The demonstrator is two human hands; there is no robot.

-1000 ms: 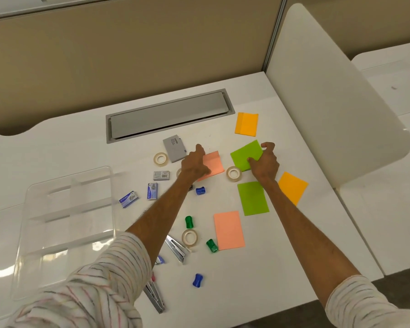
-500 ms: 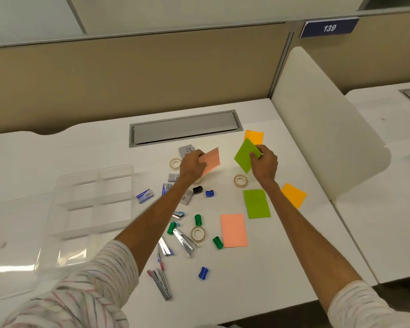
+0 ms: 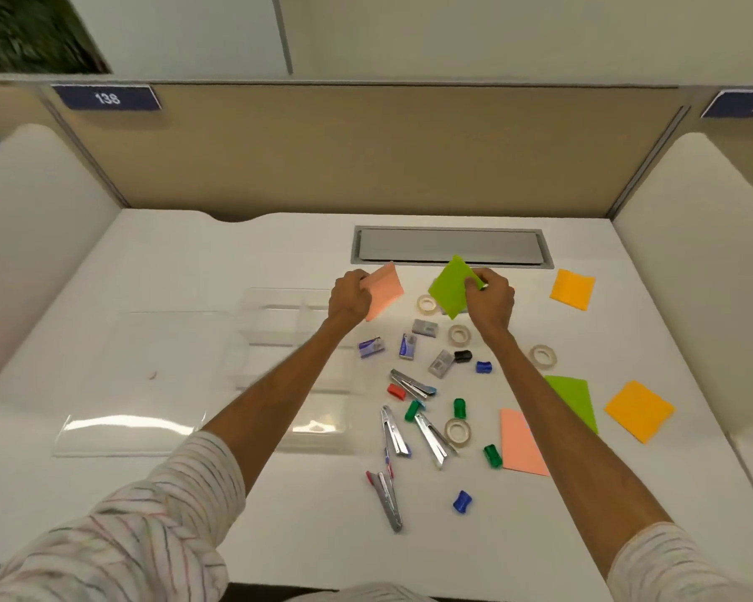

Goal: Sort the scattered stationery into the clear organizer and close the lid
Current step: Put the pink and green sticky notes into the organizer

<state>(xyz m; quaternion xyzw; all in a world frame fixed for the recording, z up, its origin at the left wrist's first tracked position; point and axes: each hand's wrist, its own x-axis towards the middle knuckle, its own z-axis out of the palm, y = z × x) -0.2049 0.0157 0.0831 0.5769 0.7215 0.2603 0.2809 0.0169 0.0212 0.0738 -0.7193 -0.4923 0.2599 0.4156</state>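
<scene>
Comparing with 1 second ago, we find both sticky-note pads lifted off the desk (image 3: pixel 235 254): the left hand (image 3: pixel 349 297) is closed on a pink pad (image 3: pixel 383 293), the right hand (image 3: pixel 490 299) pinches a green pad (image 3: pixel 451 286). Both arms reach forward, pads held tilted in the air. We judge sorting barely begun; the clear organizer (image 3: pixel 279 315) lies open just left, seemingly empty.

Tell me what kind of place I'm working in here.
Most likely an open-plan office desk: a white desk with a cable hatch, tan partitions, and numbered signs, 138 on the left.
</scene>
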